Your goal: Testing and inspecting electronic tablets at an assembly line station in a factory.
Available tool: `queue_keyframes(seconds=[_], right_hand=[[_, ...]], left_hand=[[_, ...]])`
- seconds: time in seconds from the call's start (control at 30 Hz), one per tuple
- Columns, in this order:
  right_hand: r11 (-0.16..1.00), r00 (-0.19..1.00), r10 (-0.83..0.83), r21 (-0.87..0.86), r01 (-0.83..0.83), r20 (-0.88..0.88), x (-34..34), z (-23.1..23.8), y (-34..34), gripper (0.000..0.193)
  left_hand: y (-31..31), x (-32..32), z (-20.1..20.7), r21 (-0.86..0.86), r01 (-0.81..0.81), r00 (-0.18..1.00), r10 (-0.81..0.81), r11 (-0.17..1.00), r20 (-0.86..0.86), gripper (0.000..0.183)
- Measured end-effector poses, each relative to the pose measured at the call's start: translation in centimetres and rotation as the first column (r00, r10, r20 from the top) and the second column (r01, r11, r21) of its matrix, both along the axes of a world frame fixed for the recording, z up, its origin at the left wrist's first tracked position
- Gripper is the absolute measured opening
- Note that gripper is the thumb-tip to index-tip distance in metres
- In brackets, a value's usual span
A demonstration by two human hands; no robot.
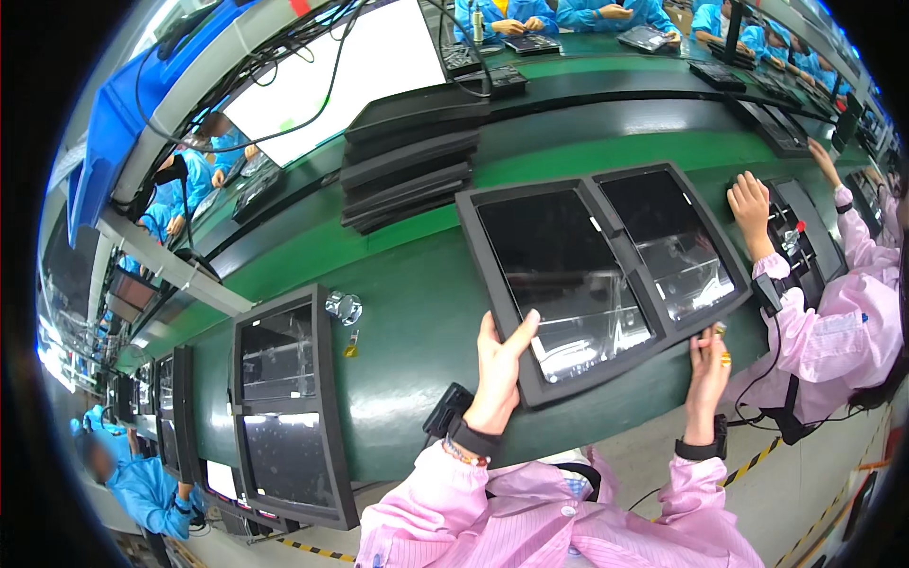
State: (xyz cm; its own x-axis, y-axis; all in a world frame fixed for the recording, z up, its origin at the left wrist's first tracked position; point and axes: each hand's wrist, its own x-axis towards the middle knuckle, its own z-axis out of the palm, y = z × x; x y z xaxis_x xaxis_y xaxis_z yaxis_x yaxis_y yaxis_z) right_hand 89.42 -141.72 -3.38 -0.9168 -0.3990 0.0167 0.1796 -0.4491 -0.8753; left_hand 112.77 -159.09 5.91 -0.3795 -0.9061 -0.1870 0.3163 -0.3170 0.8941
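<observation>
Black tray (622, 251): two-bay, one dark glossy panel per bay, tilted, right between both hands
Left hand (500, 369): clamped on the tray's lower left corner, thumb on top
Right hand (705, 379): fingertips up at the lower right edge, can't tell how tight
Green table (407, 398): kinda busy; second tray (281, 408) off left, clear round thing (344, 306) just beside it
Further back: stack of black trays (407, 166)
</observation>
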Motion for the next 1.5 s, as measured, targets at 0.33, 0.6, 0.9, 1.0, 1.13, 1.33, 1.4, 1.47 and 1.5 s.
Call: queue_keyframes(seconds=[0.33,0.6,0.9,1.0,1.13,1.33,1.4,1.47,1.5], right_hand=[[0.951,0.97,0.203,0.263,-0.163,-0.133,-1.7,2.2,-2.9,0.03],[0.904,0.931,0.336,0.328,-0.276,-0.141,-7.9,0.0,-5.2,0.034],[0.897,0.864,0.289,0.433,-0.093,-0.413,-9.4,2.4,-12.9,0.037],[0.882,0.842,0.257,0.472,-0.004,-0.474,-11.2,0.6,-16.4,0.038],[0.854,0.818,0.29,0.52,0.013,-0.497,-12.1,1.5,-21.0,0.037],[0.791,0.788,0.149,0.55,0.267,-0.598,-13.4,2.5,-26.8,0.039],[0.834,0.766,0.015,0.431,0.346,-0.643,-14.6,2.8,-26.7,0.042],[0.863,0.767,-0.016,0.379,0.335,-0.641,-15.1,2.6,-26.5,0.044],[0.888,0.773,-0.006,0.352,0.297,-0.635,-14.0,2.5,-27.6,0.043]], left_hand=[[-4.7,-3.9,-1.1,-0.073,0.053,0.994,-0.046,0.996,0.096,0.043],[-8.8,-7.4,-2.8,-0.059,0.066,0.992,-0.059,0.996,0.113,0.055],[-17.2,-11.1,-3.2,0.002,0.002,0.994,-0.003,1.0,0.107,0.054],[-19.8,-12.1,-2.9,0.035,-0.003,0.993,-0.002,0.999,0.118,0.033],[-23.8,-13.4,-4.0,0.008,-0.092,0.987,0.09,0.996,0.134,0.034],[-29.3,-14.1,-4.7,0.016,-0.124,0.977,0.119,0.992,0.176,0.036],[-30.2,-14.7,-5.5,-0.03,-0.127,0.982,0.13,0.991,0.139,0.037],[-30.7,-14.7,-6.1,-0.098,-0.104,0.98,0.119,0.99,0.158,0.043],[-32.7,-14.0,-8.6,-0.4,-0.363,0.831,0.486,0.842,0.269,0.043]])
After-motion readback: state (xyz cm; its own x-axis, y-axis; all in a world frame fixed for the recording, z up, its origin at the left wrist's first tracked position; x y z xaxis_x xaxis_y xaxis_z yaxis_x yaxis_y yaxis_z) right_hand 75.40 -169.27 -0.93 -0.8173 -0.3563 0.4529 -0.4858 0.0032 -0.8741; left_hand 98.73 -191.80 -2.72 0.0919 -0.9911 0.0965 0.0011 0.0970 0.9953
